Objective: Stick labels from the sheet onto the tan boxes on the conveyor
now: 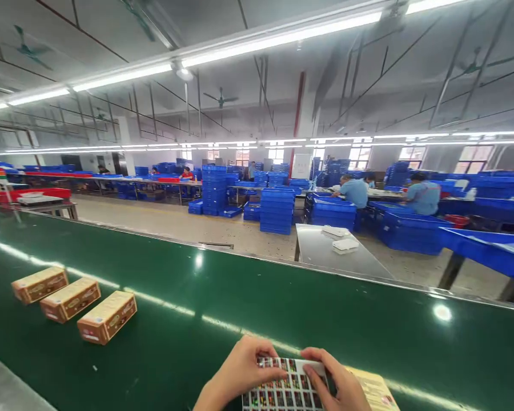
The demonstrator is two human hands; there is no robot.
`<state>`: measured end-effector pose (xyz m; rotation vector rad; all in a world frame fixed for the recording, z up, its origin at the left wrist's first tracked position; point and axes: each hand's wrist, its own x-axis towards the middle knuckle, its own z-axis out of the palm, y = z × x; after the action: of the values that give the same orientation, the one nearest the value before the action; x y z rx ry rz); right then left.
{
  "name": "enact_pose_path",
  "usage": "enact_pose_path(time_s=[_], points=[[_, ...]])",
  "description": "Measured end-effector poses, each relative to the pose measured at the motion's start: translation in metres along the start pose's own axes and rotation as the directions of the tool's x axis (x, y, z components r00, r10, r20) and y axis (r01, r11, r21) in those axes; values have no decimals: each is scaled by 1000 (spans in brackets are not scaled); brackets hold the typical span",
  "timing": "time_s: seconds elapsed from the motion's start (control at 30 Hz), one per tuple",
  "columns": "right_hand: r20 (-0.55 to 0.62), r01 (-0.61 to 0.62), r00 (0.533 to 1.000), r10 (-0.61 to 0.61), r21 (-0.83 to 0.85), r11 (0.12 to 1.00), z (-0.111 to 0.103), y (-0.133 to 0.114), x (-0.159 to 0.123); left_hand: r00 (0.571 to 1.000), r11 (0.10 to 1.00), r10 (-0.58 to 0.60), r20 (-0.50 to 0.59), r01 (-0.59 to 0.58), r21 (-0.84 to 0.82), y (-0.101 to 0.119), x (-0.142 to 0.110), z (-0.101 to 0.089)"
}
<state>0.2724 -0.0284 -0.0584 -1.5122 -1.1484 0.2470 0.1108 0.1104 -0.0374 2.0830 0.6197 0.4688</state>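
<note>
My left hand (240, 371) and my right hand (340, 383) are at the bottom edge of the view, over a green conveyor belt (257, 308). Both are closed on a sheet of small coloured stickers (282, 391), fingers pressing on its top edge. Under my right hand lies a pale yellow box (374, 388), partly covered by the hand. Three brown and yellow boxes (72, 299) lie in a diagonal row on the belt to the left.
Beyond the belt stands a steel table (338, 257) with two white trays (340, 238). Stacks of blue crates (277, 210) fill the floor. Workers in blue shirts (353, 191) sit at benches on the right. A blue-topped table (492, 251) is at right.
</note>
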Motion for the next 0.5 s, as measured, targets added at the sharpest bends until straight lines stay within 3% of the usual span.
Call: enact_pose_path(time_s=[0.13, 0.3, 0.4, 0.5], points=[[68, 68, 996, -65, -55, 996, 0, -14, -5, 997, 997, -23, 76, 29, -77, 2, -9, -3], [202, 168, 970, -135, -156, 973, -3, -5, -1, 995, 998, -41, 87, 46, -51, 7, -8, -2], [297, 163, 951, -87, -240, 957, -6, 2, 2, 988, 999, -40, 146, 40, 2, 10, -8, -2], [349, 75, 937, 19, -252, 965, -10, -2, 3, 985, 998, -55, 164, 55, 6, 11, -9, -2]])
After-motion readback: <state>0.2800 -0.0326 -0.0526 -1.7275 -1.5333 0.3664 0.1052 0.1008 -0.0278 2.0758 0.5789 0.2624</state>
